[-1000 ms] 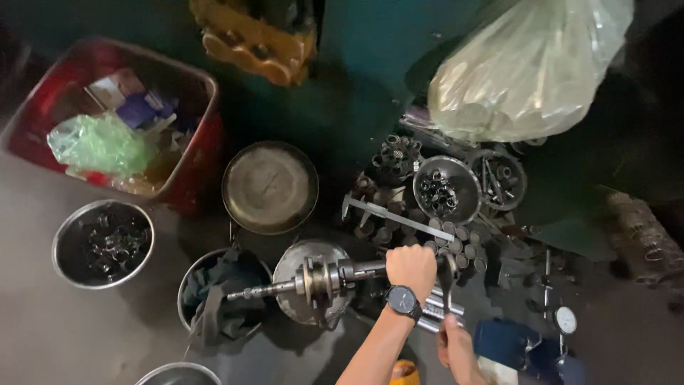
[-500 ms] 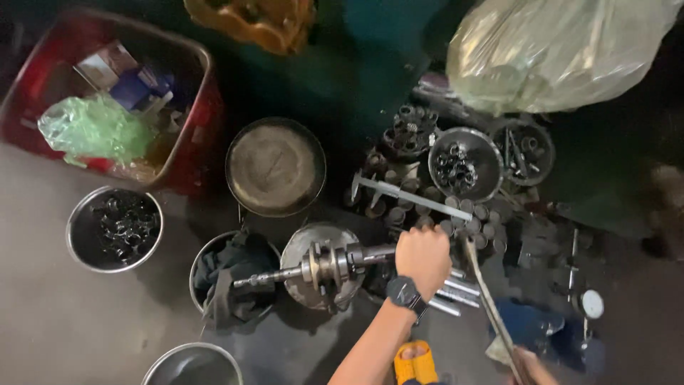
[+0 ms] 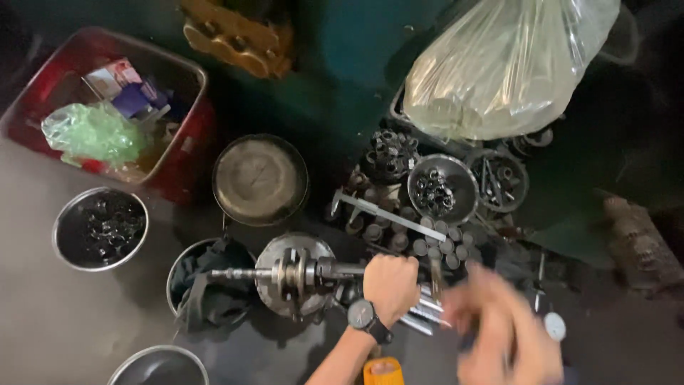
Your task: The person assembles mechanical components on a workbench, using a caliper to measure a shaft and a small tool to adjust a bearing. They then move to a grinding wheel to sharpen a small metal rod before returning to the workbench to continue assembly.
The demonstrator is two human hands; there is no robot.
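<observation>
Head view: crankshaft [image 3: 285,273] lies level over a steel bowl [image 3: 274,246], left hand [image 3: 389,279] closed around its right shaft end. Right hand [image 3: 499,324] motion-blurred, grip unreadable. Work appears mid-stage. Caliper [image 3: 381,212], bearings bowl [image 3: 442,189] sit just beyond.

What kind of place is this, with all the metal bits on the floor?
Probably a mechanic's repair workshop. The left hand holds a metal crankshaft, bowls of small metal parts sit around, and a caliper lies nearby.

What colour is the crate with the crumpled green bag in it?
Red crate, seen in the head view at upper left, holding the green bag.
</observation>
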